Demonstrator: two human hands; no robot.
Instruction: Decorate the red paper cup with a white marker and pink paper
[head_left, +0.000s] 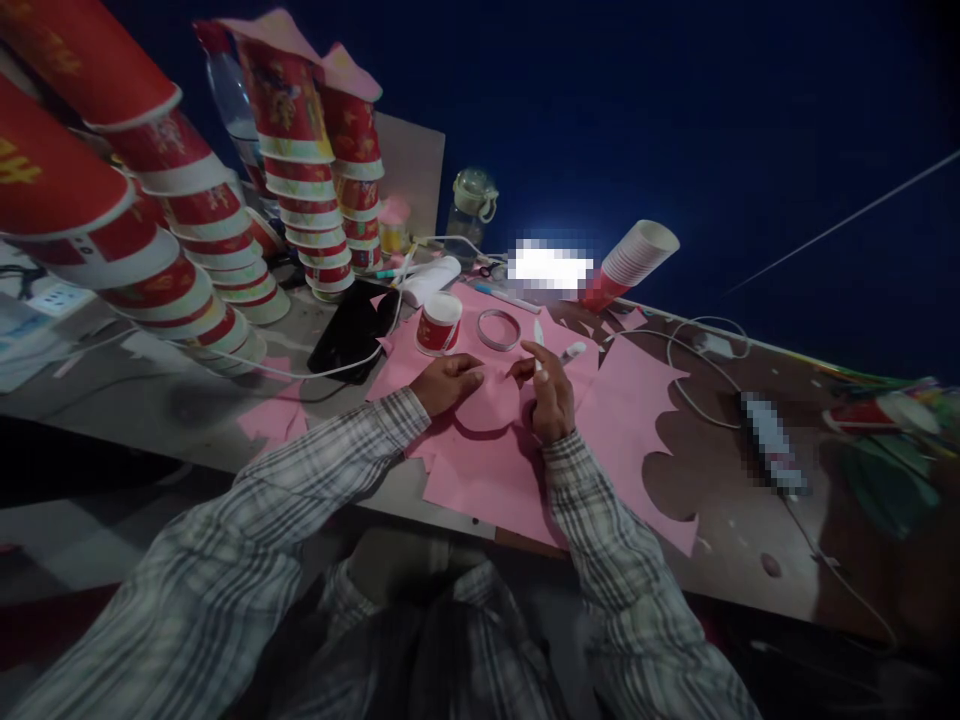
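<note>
A round-edged pink paper piece [486, 408] is bent up between my two hands above larger pink sheets. My left hand [446, 385] pinches its left edge, thumb on top. At its right edge my right hand [553, 398] has closed fingertips on the paper, the index finger raised; a small white thing shows by these fingers, its kind unclear. Just behind the hands stand a red and white paper cup [439, 323] and a grey ring, like a tape roll [499, 329]. A white capped tube [573, 352] lies beside my right hand.
Tall stacks of red paper cups [306, 200] rise at the left, some topped with pink paper. A black phone [352, 335] and a white cable lie left of the hands. Leaning cups [630, 265] stand behind; a cut pink sheet [626, 440] covers the right.
</note>
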